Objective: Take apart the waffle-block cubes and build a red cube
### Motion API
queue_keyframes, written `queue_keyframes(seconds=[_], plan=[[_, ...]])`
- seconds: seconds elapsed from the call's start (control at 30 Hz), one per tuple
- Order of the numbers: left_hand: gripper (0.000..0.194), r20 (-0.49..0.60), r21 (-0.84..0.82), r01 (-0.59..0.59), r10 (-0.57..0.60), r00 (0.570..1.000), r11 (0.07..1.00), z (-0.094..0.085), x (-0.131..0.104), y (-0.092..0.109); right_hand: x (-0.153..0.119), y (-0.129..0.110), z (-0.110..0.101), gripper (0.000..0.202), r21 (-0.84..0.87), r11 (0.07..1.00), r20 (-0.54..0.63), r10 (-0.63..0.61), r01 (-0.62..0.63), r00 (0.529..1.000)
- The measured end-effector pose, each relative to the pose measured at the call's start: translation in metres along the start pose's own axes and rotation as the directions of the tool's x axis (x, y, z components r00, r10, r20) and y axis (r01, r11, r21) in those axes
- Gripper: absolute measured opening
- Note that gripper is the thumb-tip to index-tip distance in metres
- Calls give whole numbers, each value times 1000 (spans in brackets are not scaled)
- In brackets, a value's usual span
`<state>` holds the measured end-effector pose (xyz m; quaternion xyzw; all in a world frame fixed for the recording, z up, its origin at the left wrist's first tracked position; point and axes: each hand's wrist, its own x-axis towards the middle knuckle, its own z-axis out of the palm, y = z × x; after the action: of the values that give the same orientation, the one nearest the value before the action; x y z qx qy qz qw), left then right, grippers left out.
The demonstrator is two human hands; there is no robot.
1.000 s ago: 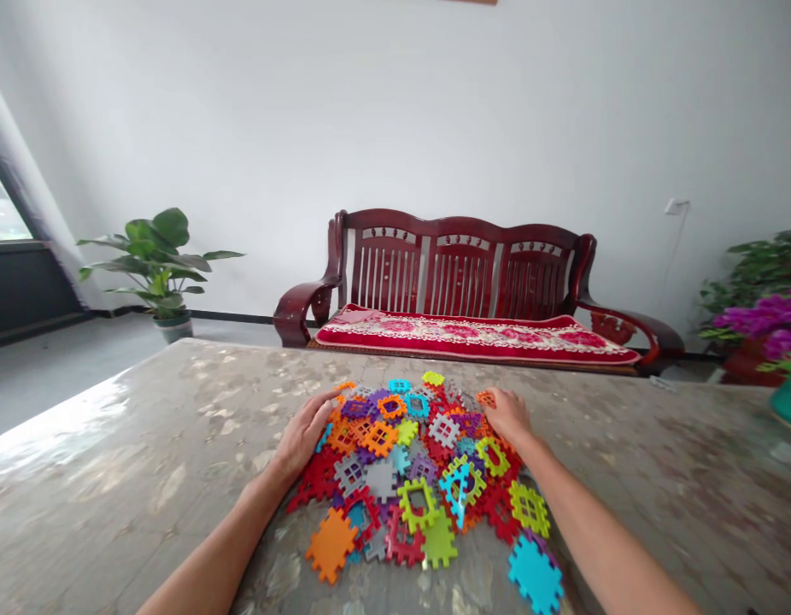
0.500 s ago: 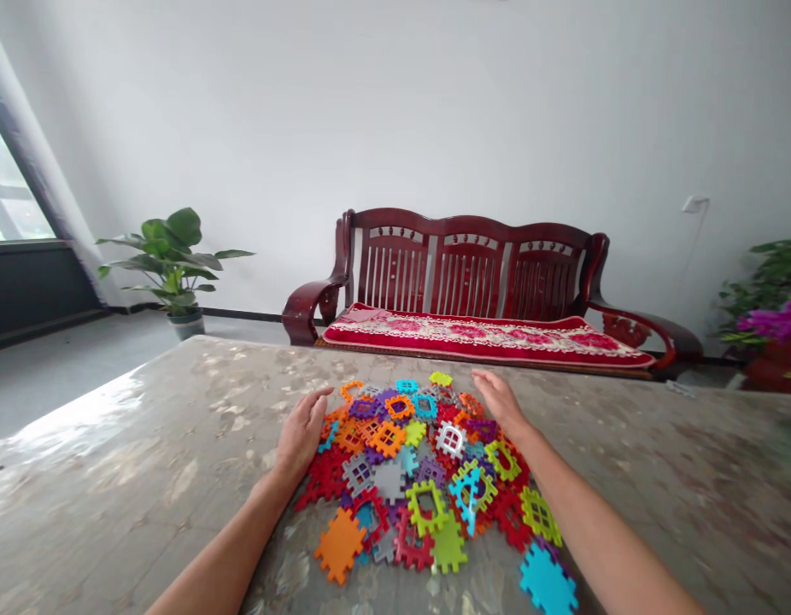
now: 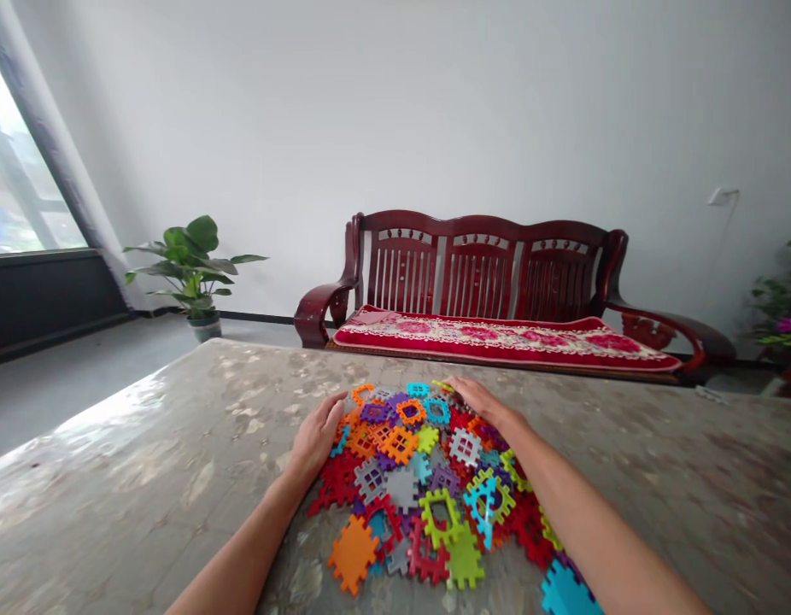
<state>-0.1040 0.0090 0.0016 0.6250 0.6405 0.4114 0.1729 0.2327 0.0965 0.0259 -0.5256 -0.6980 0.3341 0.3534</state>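
My left grip (image 3: 317, 436) lies open, empty, plastic pieces (image 3: 401, 489) to its right; whether my right grip (image 3: 483, 401) pinches the lime piece (image 3: 441, 385) at its fingertips, I can't tell. Low palms should prevent scattering.

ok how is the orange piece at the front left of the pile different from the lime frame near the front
The orange piece is solid, while the lime frame has one large opening. One is orange, the other yellow-green. The orange piece lies at the front left edge of the pile; the lime frame sits farther right, overlapping other pieces. Both are flat with toothed edges.
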Motion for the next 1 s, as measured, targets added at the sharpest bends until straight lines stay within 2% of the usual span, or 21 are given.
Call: queue_keyframes(seconds=[0.1, 0.2, 0.27, 0.37, 0.47, 0.53, 0.6, 0.67, 0.73, 0.8, 0.9, 1.0], plan=[[51, -14, -18, -7, 7, 1000, 1000, 1, 1, -3, -20, -10, -12, 61, 76, 995, -34, -63, 65, 997], [51, -21, -23, -9, 8, 1000, 1000, 2, 2, -5, -53, -2, -37, 59, 108, 991, -223, -55, 81, 973], [51, -20, -21, -8, 8, 1000, 1000, 2, 2, -6, -82, 15, -59, 59, 24, 999, -352, -20, 30, 936], [50, -5, -13, -11, 11, 1000, 1000, 2, 3, -5, -130, 53, -92, 62, -165, 978, -493, 32, -129, 870], [52, 19, 6, 3, -3, 1000, 1000, 2, 4, -4, -169, 88, -113, 64, -320, 920, -514, 32, -226, 857], [55, 36, 25, 16, -17, 999, 1000, 2, 4, -3, -183, 101, -113, 62, -369, 891, -519, 38, -264, 854], [57, 48, 40, 23, -25, 999, 999, 3, 5, -4, -186, 103, -103, 61, -376, 885, -518, 46, -275, 854], [57, 51, 44, 11, -13, 999, 999, 3, 5, -5, -180, 95, -87, 61, -343, 906, -496, 49, -247, 867], [56, 55, 36, -13, 11, 998, 999, 5, 6, -8, -172, 80, -73, 62, -244, 952, -441, 60, -184, 896], [55, 58, 20, -42, 40, 997, 999, 5, 6, -11, -165, 64, -66, 62, -73, 991, -379, 80, -116, 922], [54, 84, 1, -53, 53, 995, 999, 6, 6, -13, -157, 50, -71, 63, 126, 989, -366, 119, -77, 923], [55, 106, 19, -35, 33, 994, 999, 5, 5, -10, -153, 52, -81, 69, 124, 986, -412, 153, -111, 898]])
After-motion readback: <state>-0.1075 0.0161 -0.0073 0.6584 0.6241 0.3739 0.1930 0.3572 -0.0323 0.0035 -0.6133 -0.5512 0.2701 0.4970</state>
